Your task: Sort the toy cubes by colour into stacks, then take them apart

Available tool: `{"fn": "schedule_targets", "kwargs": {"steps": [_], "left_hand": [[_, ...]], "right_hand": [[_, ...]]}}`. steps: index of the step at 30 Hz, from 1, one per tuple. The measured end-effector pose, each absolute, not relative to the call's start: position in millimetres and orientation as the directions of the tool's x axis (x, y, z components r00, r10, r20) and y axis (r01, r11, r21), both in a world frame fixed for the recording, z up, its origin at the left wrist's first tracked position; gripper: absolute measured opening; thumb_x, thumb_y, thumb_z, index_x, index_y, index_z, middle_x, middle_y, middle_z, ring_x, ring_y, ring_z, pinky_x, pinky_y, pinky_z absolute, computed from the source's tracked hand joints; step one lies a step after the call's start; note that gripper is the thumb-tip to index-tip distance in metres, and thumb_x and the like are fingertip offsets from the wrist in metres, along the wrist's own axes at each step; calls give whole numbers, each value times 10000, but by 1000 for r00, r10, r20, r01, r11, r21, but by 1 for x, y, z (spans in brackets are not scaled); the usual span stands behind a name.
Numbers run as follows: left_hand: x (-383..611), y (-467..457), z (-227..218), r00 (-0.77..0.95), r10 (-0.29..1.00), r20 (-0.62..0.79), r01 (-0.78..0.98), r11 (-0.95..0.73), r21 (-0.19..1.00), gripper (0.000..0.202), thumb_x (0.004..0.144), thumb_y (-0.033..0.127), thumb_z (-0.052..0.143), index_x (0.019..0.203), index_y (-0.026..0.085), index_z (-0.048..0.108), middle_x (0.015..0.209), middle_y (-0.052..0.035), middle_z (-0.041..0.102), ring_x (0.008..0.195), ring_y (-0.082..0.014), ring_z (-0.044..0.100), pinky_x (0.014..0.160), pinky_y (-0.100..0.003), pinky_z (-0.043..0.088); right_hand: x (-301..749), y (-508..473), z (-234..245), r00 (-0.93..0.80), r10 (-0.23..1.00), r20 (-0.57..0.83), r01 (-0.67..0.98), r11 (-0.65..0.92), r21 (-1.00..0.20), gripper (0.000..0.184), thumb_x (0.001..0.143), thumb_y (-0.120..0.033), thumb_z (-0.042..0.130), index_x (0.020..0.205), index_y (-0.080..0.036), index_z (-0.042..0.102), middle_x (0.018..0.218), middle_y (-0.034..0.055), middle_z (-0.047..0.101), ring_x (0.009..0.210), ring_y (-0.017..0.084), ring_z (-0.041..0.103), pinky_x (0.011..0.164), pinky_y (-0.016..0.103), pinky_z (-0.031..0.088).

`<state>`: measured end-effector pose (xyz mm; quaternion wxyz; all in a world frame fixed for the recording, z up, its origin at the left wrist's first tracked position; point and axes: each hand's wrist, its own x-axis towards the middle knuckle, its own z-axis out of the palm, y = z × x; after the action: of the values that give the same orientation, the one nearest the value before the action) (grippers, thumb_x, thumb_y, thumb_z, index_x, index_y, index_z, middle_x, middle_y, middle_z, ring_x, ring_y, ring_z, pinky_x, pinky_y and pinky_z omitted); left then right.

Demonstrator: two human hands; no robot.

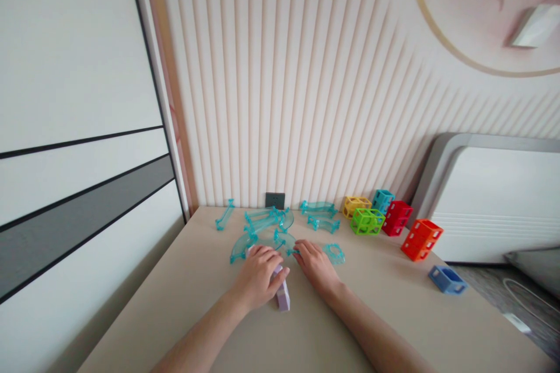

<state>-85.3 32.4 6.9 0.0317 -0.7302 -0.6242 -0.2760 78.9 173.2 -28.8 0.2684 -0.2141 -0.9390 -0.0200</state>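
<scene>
My left hand (261, 274) is closed over a long lilac block (282, 296). One end of the block sticks out toward me past the thumb, and the palm hides its middle. My right hand (315, 265) has its fingers bent down on the end of a clear teal curved track piece (286, 240), just right of the left hand. Another curved teal track piece (240, 247) lies beyond my left fingers. A flat teal ring-shaped piece (335, 253) rests to the right of my right hand.
More teal track pieces lie in a heap (265, 220), with a single track piece (224, 214) at far left. Several open-sided blocks stand at right: yellow (355, 205), green (367, 221), red (396, 218), orange (421, 240), blue (447, 280). A ribbed wall (262, 99) backs the table.
</scene>
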Motion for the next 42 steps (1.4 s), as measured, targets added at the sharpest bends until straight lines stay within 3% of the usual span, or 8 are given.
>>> {"fn": "schedule_targets", "kwargs": {"steps": [6, 13, 19, 23, 35, 42], "left_hand": [[-85, 32, 7, 81, 896, 436, 943, -211, 259, 324, 996, 394, 426, 977, 206, 689, 1144, -90, 732, 1112, -257, 632, 1002, -457, 410], [-84, 30, 12, 78, 907, 414, 950, -194, 246, 376, 1016, 373, 361, 910, 207, 682, 993, -74, 748, 1001, -245, 657, 940, -443, 426], [-85, 30, 8, 42, 893, 449, 959, -162, 232, 373, 1010, 395, 385, 876, 211, 681, 1161, -93, 714, 1058, -255, 640, 954, -454, 417], [-86, 31, 7, 45, 904, 425, 959, -158, 234, 373, 1014, 388, 380, 862, 212, 672, 1097, -85, 728, 1042, -251, 644, 953, -452, 412], [-85, 31, 9, 48, 911, 409, 968, -143, 204, 388, 1021, 390, 358, 861, 212, 663, 953, -68, 722, 968, -237, 647, 934, -438, 409], [-86, 34, 1, 39, 902, 430, 967, -143, 212, 395, 1016, 402, 372, 895, 209, 695, 1133, -96, 732, 1036, -254, 653, 988, -478, 394]], "right_hand": [[80, 176, -31, -734, 315, 602, 415, 909, 30, 47, 959, -166, 582, 971, -194, 618, 1070, 95, 712, 937, 236, 696, 818, 364, 561], [84, 175, -25, -753, 346, 559, 440, 897, 39, 84, 973, -153, 547, 971, -194, 620, 1112, 103, 698, 968, 245, 687, 825, 374, 550], [85, 176, -22, -761, 343, 550, 456, 887, 77, 144, 1000, -167, 492, 970, -202, 628, 1135, 111, 687, 991, 255, 672, 835, 388, 532], [86, 176, -21, -764, 349, 542, 470, 877, 97, 142, 989, -142, 500, 970, -194, 630, 1161, 119, 674, 1021, 264, 659, 854, 397, 528], [88, 179, -23, -716, 350, 604, 475, 878, 55, 154, 1012, -175, 458, 989, -197, 609, 1162, 127, 676, 997, 258, 681, 837, 392, 536], [85, 177, -24, -692, 362, 624, 450, 893, -19, 172, 1033, -210, 423, 981, -202, 586, 1089, 110, 692, 932, 224, 695, 811, 351, 556]]}}
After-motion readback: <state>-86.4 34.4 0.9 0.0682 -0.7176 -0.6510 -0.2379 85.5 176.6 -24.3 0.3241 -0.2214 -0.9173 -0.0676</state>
